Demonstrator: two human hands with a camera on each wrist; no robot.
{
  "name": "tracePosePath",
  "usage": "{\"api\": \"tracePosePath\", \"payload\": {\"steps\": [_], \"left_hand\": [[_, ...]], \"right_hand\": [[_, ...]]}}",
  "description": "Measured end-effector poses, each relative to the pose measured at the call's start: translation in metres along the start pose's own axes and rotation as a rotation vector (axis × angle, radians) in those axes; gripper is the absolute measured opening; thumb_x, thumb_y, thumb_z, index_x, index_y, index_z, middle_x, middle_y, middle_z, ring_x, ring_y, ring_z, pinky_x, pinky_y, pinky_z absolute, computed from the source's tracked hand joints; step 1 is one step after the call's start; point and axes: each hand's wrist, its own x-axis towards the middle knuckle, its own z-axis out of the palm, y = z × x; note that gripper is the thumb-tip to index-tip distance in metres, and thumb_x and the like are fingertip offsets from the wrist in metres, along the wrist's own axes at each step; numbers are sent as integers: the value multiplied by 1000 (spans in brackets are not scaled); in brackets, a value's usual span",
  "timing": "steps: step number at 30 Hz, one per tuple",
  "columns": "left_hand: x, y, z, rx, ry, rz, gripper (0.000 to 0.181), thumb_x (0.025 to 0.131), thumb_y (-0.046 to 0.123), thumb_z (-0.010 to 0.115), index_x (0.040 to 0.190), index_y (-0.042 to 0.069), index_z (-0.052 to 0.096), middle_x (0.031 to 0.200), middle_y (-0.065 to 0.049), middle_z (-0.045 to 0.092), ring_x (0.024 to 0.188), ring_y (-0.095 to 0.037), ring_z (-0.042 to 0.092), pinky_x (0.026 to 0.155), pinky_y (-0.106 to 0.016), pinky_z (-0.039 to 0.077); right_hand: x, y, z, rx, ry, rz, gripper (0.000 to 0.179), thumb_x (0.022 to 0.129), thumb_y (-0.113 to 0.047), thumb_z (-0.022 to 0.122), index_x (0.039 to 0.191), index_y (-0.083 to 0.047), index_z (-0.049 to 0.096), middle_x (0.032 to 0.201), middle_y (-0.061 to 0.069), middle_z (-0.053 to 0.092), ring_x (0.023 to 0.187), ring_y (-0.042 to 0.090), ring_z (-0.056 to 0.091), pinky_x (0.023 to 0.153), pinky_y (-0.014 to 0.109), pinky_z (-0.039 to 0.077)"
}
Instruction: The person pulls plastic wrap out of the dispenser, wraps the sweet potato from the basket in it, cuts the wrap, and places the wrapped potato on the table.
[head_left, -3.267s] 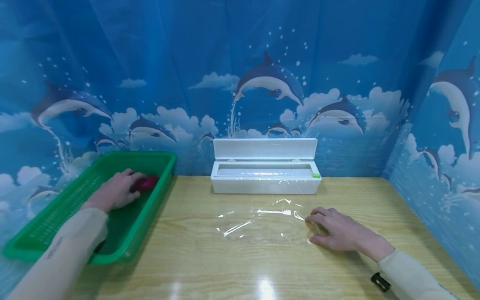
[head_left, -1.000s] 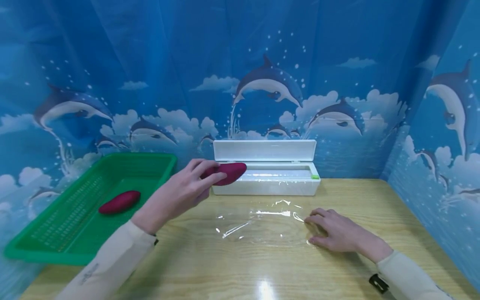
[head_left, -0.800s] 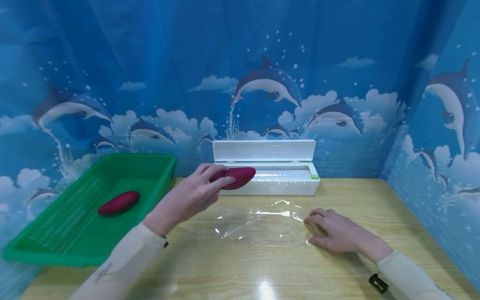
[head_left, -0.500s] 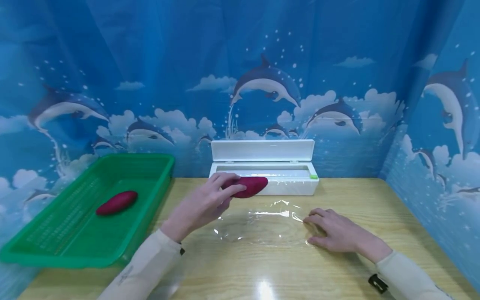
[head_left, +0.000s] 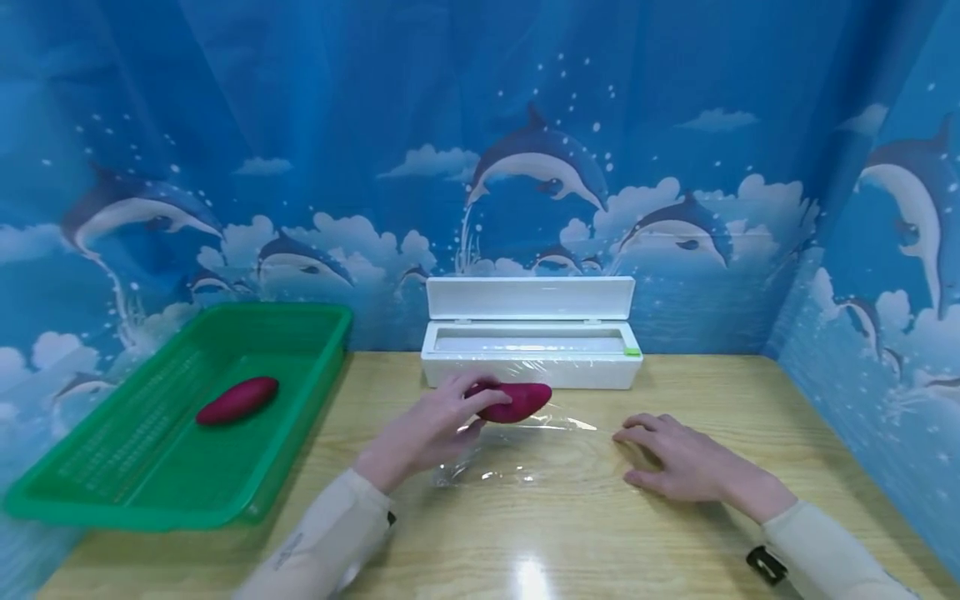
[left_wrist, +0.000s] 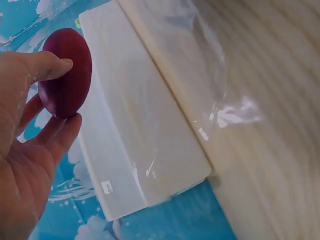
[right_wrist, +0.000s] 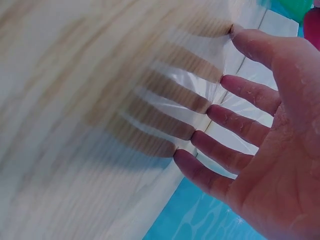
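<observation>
My left hand point(head_left: 435, 425) pinches a dark red sweet potato point(head_left: 523, 402) between thumb and fingers. In the head view it is over the clear plastic wrap point(head_left: 517, 458), in front of the white box. Close up in the left wrist view, the thumb lies on one face of the sweet potato point(left_wrist: 70, 75), fingertips at its lower end. My right hand point(head_left: 686, 462) rests its fingertips at the wrap's right side on the wooden table. Those fingers point(right_wrist: 240, 122) are spread and press down the film in the right wrist view. A second sweet potato point(head_left: 237, 401) lies in the green basket.
The white wrap box point(head_left: 525, 373) stands at the table's back edge, lid raised, a green cutter piece point(head_left: 632, 352) at its right end. The green basket point(head_left: 258, 496) occupies the left side. A blue dolphin-print curtain point(head_left: 390, 125) rises behind and at right.
My left hand has taken one sweet potato from the basket and carried it right, then lower and nearer, over the wrap. The right hand has stayed almost in place.
</observation>
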Motion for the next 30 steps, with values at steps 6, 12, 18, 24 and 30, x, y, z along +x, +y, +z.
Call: {"api": "tracePosePath", "payload": {"steps": [6,12,18,24,30], "left_hand": [[5,1,15,-48,-128,-87,45,88,7,78,130,20,67,138,-7,59,125,-23,58,105,-37,55],[10,0,28,-99,-259,-187,45,91,6,73,133,20,65,143,-7,58,129,-24,58,110,-38,52],[10,0,36,-141,-289,-219,44,93,4,69,133,20,64,142,-5,57,130,-22,58,113,-37,50],[9,-2,36,-99,-296,-256,45,94,9,71,136,23,62,142,-3,58,129,-21,58,112,-37,50],[6,-4,34,-55,-268,-253,47,93,12,72,137,22,63,142,-5,60,126,-22,60,109,-38,52]], "right_hand": [[0,2,-1,-1,-20,10,56,92,-47,72,136,-14,64,140,17,60,125,42,59,100,62,52],[1,2,-2,18,-40,19,57,91,-48,73,136,-15,64,141,17,60,125,42,59,99,63,52],[-1,3,-1,16,11,-12,57,90,-51,72,133,-15,65,137,15,63,122,40,62,98,61,54],[-5,9,0,103,74,8,58,88,-52,74,130,-14,67,134,13,66,122,40,62,101,62,51],[-10,12,2,228,209,9,51,84,-43,82,123,-13,71,127,8,71,114,32,68,92,48,59]]}}
